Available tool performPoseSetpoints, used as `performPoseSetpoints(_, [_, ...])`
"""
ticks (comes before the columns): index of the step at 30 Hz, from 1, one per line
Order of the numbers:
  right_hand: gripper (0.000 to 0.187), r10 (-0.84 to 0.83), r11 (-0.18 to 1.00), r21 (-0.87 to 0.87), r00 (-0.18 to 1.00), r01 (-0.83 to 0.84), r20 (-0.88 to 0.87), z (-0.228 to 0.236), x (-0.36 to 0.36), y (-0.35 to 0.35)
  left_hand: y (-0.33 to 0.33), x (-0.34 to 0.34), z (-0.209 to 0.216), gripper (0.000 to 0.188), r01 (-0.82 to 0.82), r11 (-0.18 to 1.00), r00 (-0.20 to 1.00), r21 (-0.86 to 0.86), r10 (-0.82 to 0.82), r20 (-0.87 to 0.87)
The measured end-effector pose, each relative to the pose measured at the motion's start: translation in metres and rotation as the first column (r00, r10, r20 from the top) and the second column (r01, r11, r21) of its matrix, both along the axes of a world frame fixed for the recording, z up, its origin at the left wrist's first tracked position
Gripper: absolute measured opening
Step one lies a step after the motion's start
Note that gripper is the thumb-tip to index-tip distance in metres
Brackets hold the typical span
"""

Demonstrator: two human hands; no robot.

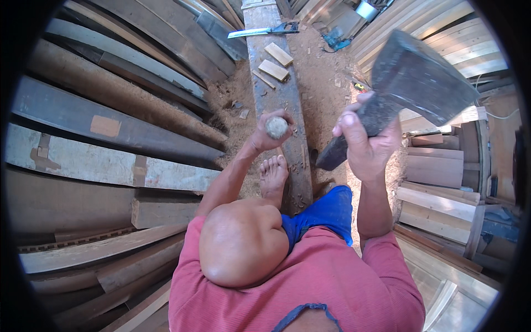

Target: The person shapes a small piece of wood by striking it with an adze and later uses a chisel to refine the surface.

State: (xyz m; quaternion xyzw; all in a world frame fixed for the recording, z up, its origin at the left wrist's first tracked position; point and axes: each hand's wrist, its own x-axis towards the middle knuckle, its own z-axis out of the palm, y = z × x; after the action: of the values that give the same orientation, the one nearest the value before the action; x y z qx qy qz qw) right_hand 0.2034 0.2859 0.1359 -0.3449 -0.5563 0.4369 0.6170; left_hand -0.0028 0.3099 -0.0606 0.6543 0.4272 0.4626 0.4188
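In my right hand [368,138] is a hatchet [423,77] with a broad dark metal blade. The fingers are wrapped round its dark, thick lower part, and it is raised to the right of the plank. My left hand [270,135] is closed round an upright piece of wood [276,127]; its pale round end faces up, and most of its length is hidden by the hand. That hand is over a long worn plank [279,99]. My bare foot [273,176] rests by the plank's near part, below the left hand.
Farther along the plank lie two small wood blocks [274,70], a thin stick [264,79] and a handsaw [263,31]. Stacked boards [110,110] line the left side. More boards [440,205] stand at right. Sawdust and chips [326,94] cover the floor.
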Motion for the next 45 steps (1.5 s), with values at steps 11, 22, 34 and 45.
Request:
performPoseSetpoints(11, [0.033, 0.260, 0.920, -0.239, 0.027, -0.310, 0.965, -0.061, 0.005, 0.018, -0.013, -0.011, -0.024, 0.020, -0.015, 0.904, 0.923, 0.428, 0.178, -0.342])
performPoseSetpoints(22, [0.043, 0.353, 0.935, -0.281, 0.630, -0.215, 0.692, -0.043, -0.010, 0.000, 0.014, -0.024, -0.047, 0.011, -0.663, 0.738, 0.748, 0.124, 0.661, 0.063])
performPoseSetpoints(34, [0.018, 0.099, 0.985, -0.172, 0.918, -0.034, 0.383, -0.012, 0.012, -0.009, 0.014, -0.002, 0.009, 0.009, -0.268, 0.963, 0.961, -0.029, 0.269, 0.057])
performPoseSetpoints(45, [0.014, 0.086, 0.994, -0.091, 0.925, -0.056, 0.371, -0.009, 0.013, -0.009, 0.009, -0.010, 0.000, 0.011, -0.253, 0.967, 0.967, 0.004, 0.253, 0.008])
